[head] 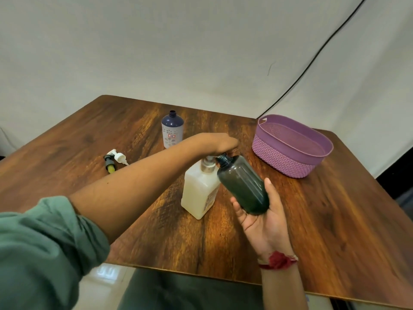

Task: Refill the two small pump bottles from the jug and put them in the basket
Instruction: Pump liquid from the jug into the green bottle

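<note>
A white jug (pixel 199 189) of cream liquid with a silver pump stands mid-table. My left hand (pixel 223 143) rests on top of its pump head, the fingers bent over it. My right hand (pixel 263 218) holds a dark green bottle (pixel 242 184) without a cap, tilted so its open neck meets the jug's spout. A navy and white bottle (pixel 172 128), also uncapped, stands upright farther back. The purple basket (pixel 288 162) sits at the right with nothing visible inside.
Two removed pump heads (pixel 115 159), one white and one black with a yellow tip, lie on the wooden table (pixel 324 231) at the left. A black cable runs down the white backdrop behind the basket.
</note>
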